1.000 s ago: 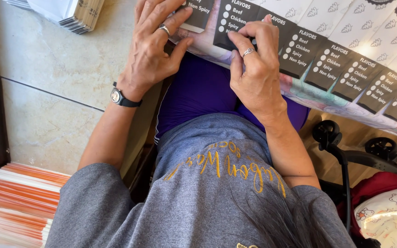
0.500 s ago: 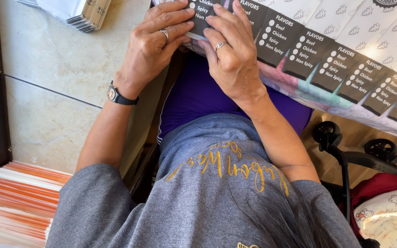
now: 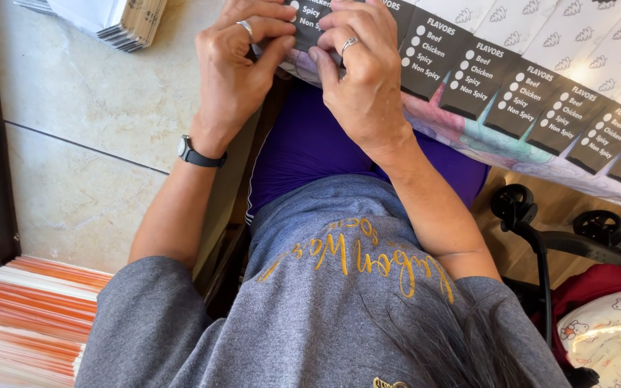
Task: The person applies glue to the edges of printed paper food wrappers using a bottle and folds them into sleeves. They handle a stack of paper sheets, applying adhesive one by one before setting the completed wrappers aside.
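Note:
A row of overlapping white paper bags (image 3: 540,43), each with a black label (image 3: 479,68), lies across my lap over a pastel patterned cloth (image 3: 512,147). My left hand (image 3: 235,68), with a ring and a black wristwatch, pinches the leftmost bag's edge (image 3: 303,18) at the top of the view. My right hand (image 3: 364,79), also ringed, presses its fingertips onto the same bag beside the left thumb. The two hands touch each other. Most of that bag is hidden under my fingers.
A stack of flat white bags (image 3: 109,18) lies on the tiled floor (image 3: 88,122) at top left. An orange-and-white stack of sheets (image 3: 23,323) sits at bottom left. Black wheeled frame parts (image 3: 540,223) and a red-and-white printed cloth (image 3: 612,330) are at bottom right.
My right hand has slid left along the row of labels to meet the left hand on the leftmost bag. Both hands have closed together near the top of the view.

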